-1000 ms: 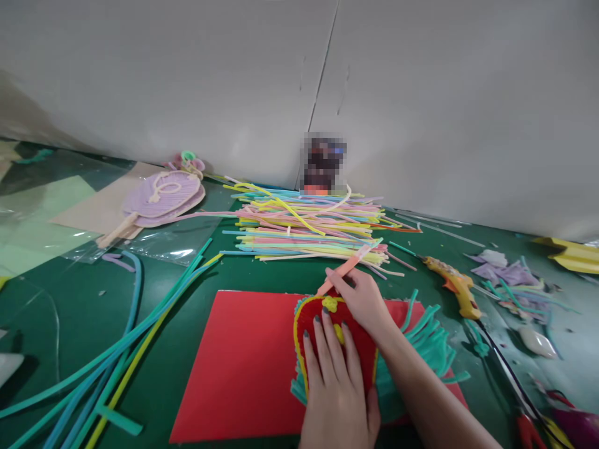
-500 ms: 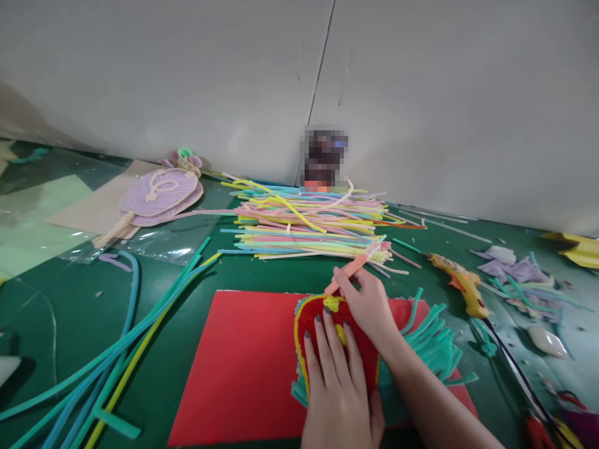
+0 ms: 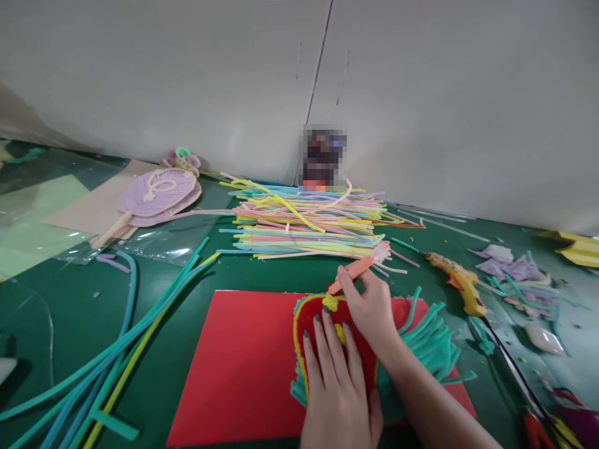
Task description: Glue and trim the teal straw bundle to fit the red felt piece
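My left hand (image 3: 337, 386) lies flat with fingers stretched out on a red fan-shaped craft piece (image 3: 306, 318) that has a yellow rim, a yellow knot and teal fringe (image 3: 433, 343). The piece rests on a red sheet (image 3: 243, 368). My right hand (image 3: 372, 308) is closed in a pinch on an orange stick-like handle (image 3: 358, 269) that pokes out from the top of the red piece toward the pile of strips.
A pile of pastel foam strips (image 3: 304, 227) lies behind the sheet. Long teal, blue and yellow strips (image 3: 116, 362) run to the left. Purple fans (image 3: 156, 196) sit at the back left. A yellow glue gun (image 3: 456, 280) and scraps (image 3: 512, 271) lie on the right.
My right hand with the orange handle has shifted slightly right and up. My left hand stays pressed on the red piece.
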`<state>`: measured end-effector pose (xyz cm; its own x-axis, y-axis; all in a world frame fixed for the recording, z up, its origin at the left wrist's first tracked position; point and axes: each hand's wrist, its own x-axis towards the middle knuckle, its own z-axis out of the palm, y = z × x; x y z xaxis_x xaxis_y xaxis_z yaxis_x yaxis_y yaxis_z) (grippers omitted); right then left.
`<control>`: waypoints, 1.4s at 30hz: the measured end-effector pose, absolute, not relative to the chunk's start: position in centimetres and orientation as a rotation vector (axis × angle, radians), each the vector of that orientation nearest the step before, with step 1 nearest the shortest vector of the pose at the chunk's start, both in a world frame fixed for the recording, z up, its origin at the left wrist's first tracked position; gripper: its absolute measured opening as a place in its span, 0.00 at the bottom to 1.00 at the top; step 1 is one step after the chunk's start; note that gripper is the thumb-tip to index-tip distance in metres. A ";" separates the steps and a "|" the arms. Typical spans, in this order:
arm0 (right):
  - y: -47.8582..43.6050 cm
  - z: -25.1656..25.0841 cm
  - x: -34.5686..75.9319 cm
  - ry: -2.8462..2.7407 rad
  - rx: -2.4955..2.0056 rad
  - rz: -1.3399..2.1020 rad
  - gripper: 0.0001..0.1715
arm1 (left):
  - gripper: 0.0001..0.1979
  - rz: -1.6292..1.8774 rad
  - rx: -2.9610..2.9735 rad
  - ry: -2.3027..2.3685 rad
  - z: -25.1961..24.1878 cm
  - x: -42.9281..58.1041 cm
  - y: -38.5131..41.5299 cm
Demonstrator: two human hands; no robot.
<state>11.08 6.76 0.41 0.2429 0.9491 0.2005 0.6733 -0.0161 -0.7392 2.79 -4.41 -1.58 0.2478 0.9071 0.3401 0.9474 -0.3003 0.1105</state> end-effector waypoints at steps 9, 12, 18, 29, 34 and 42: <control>7.3 0.5 11.2 -1.487 -1.731 0.780 0.24 | 0.34 -0.526 -2.393 -1.812 -1.4 2.9 -4.5; 7.1 0.3 11.2 -1.453 -1.779 0.691 0.21 | 0.34 -0.535 -2.398 -1.810 -1.5 2.9 -4.5; 6.6 0.6 10.8 -1.511 -1.786 0.433 0.20 | 0.36 -0.532 -2.402 -1.797 -1.5 2.8 -4.5; 6.4 0.8 10.9 -1.578 -1.700 0.206 0.18 | 0.32 -0.636 -2.386 -1.736 -0.9 2.5 -3.9; 4.7 2.6 9.9 -1.680 -1.562 0.483 0.16 | 0.30 -0.629 -2.407 -1.724 -0.6 2.5 -4.0; 1.5 4.0 6.8 -1.834 -1.477 0.833 0.14 | 0.26 -0.587 -2.364 -1.924 -2.0 5.2 -4.4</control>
<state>6.76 1.53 3.97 -0.1703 0.9816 0.0862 0.5809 0.1706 -0.7959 5.20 -4.40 -1.99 0.1605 0.9367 0.3113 0.9509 -0.2313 0.2057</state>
